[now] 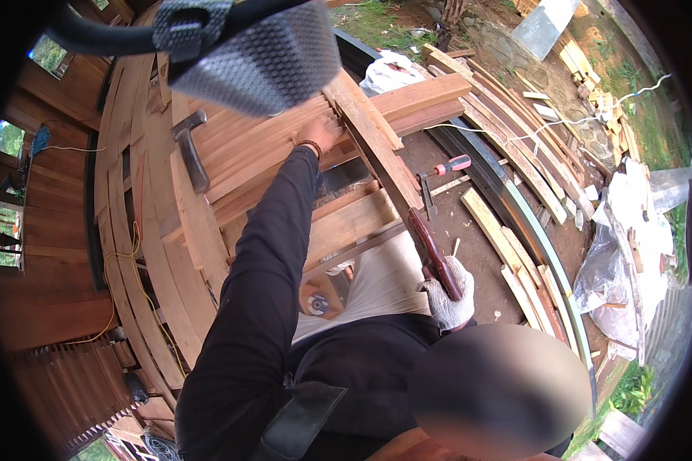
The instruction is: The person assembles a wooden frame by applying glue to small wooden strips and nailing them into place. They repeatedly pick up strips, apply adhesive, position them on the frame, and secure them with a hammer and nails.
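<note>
My left hand (321,134), bare with a beaded bracelet at the wrist, is closed against the left edge of a long narrow wooden plank (377,157). Its fingertips are partly hidden. The plank lies across a stack of boards. My right hand (450,298), in a whitish knit glove, grips a curved reddish-brown wooden handle (432,250) near the plank's close end. The working part of that tool cannot be made out. Beside the plank, a clamp with a red and black handle (453,164) sits at its right edge.
A dark metal L-shaped tool (192,154) lies on the boards (242,142) at left. Thick beams (423,98) extend rightward beneath the plank. A dark green metal beam (507,184), timber strips (500,234) and clear plastic sheeting (603,253) lie right. A yellow cord (141,288) runs along the left.
</note>
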Demonstrator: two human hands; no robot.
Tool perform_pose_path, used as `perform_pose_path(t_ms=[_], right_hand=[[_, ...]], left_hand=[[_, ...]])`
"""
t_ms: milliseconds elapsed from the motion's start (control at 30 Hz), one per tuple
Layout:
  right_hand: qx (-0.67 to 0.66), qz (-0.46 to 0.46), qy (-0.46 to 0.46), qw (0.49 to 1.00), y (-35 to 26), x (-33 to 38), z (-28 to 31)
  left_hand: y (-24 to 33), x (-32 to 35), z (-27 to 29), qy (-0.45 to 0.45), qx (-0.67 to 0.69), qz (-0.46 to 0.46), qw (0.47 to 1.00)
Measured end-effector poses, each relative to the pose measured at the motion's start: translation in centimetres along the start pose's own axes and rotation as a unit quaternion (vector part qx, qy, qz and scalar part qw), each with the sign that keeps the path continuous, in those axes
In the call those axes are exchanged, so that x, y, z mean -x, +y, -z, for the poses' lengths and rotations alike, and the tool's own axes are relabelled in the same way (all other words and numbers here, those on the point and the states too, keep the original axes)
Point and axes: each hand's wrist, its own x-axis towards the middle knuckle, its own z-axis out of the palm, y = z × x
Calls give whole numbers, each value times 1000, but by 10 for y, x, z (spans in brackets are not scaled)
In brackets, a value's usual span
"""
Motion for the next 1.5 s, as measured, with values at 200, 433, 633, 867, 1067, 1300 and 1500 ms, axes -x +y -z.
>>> perform_pose_path(t_ms=[200, 433, 633, 867, 1067, 1300, 1500], right_hand=[[-56, 32, -7, 998, 20, -68, -32], [-42, -27, -2, 999, 2, -9, -4], [-40, 8, -18, 999, 20, -45, -25], [-67, 11, -5, 998, 23, -38, -19], [-52, -2, 0, 999, 15, -13, -11], [-48, 57, -11, 997, 31, -64, -34], [50, 28, -3, 998, 7, 8, 5]], left_hand=[[-13, -3, -12, -19, -5, 2, 1000], [3, 6, -7, 27, -25, -1, 999], [-8, 5, -7, 10, 18, -1, 1000], [3, 9, -9, 32, -3, 2, 999], [-2, 0, -8, 46, 2, 3, 999], [-17, -1, -16, 79, 2, -30, 996], [-5, 2, -13, 68, -1, -6, 998]])
